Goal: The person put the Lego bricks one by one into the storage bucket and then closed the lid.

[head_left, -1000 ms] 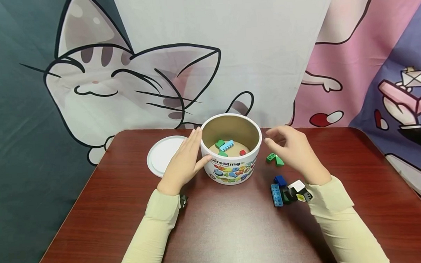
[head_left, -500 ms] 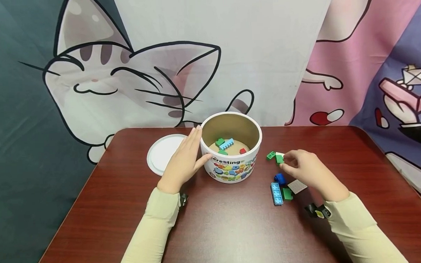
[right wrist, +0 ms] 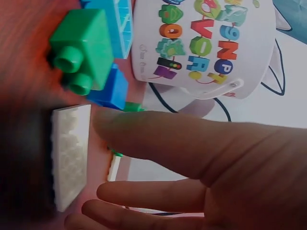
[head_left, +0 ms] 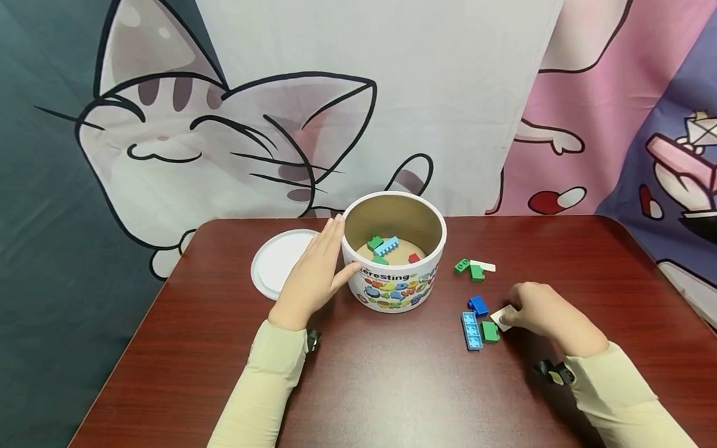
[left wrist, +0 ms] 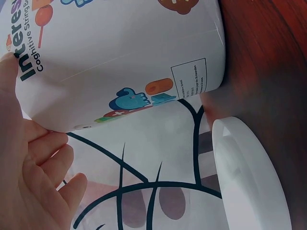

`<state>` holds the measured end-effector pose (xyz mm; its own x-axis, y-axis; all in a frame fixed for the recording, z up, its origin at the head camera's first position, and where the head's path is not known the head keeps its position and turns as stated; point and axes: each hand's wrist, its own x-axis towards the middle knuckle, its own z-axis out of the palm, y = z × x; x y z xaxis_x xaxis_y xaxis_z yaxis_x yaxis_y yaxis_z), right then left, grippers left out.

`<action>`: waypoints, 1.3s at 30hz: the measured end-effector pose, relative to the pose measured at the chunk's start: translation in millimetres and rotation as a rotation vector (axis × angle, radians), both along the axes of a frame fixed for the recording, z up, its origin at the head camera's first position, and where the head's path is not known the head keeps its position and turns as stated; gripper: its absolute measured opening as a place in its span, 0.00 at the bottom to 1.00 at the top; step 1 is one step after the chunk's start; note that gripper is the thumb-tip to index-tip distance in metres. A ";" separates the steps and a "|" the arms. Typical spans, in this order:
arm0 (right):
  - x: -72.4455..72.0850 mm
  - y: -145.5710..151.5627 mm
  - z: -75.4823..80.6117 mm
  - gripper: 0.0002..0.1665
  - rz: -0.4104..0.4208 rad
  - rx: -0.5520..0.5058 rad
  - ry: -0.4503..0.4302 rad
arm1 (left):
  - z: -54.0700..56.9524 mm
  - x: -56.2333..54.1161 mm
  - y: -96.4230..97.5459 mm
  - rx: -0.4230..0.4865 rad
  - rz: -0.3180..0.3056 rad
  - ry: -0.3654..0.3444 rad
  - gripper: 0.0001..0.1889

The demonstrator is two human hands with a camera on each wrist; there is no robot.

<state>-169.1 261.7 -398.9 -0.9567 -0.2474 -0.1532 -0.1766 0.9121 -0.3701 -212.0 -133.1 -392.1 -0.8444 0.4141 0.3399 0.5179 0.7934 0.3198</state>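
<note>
In the head view, my left hand [head_left: 313, 275] rests against the side of a round white tub [head_left: 390, 289], fingers straight and touching the wall near the rim. Its thumb lies over the front of the tub. My right hand [head_left: 551, 316] is low over the table at a white building plate [head_left: 502, 316], covering part of it. In the right wrist view, the plate [right wrist: 72, 155] lies just beyond the thumb and the spread fingers, its hollow side visible. Whether the fingertips touch it is unclear. Beside it are a green brick [head_left: 489, 331], a light-blue brick [head_left: 471, 331] and a dark-blue brick [head_left: 477, 305].
Inside the tub lie several bricks, among them a light-blue one [head_left: 386, 246] and a red one [head_left: 414, 257]. Its white lid [head_left: 277, 266] lies on the table [head_left: 364, 395] to the left. Green bricks [head_left: 476, 272] and a white strip [head_left: 484, 266] are right of the tub.
My right hand has come down from beside the tub's rim, past the green bricks, and moved toward me to the white plate. The left hand stays against the tub.
</note>
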 end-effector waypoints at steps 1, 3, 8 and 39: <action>1.2 0.1 -1.1 0.12 -0.004 -0.004 -0.005 | 0.2 0.1 0.0 0.000 0.000 0.000 0.45; 3.1 -0.4 -2.2 0.12 -0.007 -0.011 -0.013 | 0.5 0.4 0.0 0.001 0.000 -0.002 0.45; 4.2 -1.8 -4.2 0.14 -0.015 -0.013 -0.011 | 0.7 0.6 0.1 0.004 0.000 -0.001 0.46; -3.1 -5.5 -5.3 0.18 -0.014 0.027 0.176 | -0.4 0.0 -0.4 -0.006 0.007 0.015 0.46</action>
